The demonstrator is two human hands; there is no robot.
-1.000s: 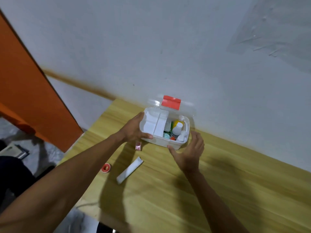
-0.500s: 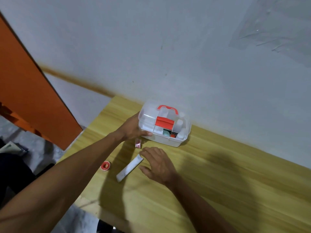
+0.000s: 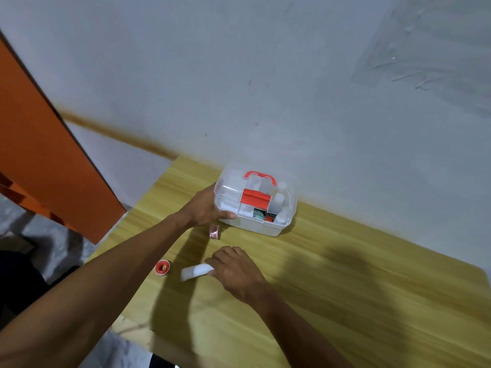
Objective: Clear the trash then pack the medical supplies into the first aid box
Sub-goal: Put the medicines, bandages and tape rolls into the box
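Observation:
The clear first aid box (image 3: 279, 221) with a red handle and red latch stands on the wooden table (image 3: 345, 301) against the wall, its lid down. Bottles and small packs show through its walls. My left hand (image 3: 206, 209) grips the box's left end. My right hand (image 3: 236, 272) rests on the right end of a long white packet (image 3: 195, 272) lying on the table, fingers curled over it. A small red-and-white patterned wrapper (image 3: 214, 231) lies just in front of the box. A red tape roll (image 3: 161, 267) sits left of the packet.
A grey wall (image 3: 265, 88) runs right behind the box. An orange panel (image 3: 39, 155) stands to the left, beyond the table's left edge. The floor shows below that edge. Bare wood stretches to the right of my right arm.
The box lid went from open to closed. My right hand left the box's front, moved down and left, and now lies on the white packet, which has shifted and turned slightly.

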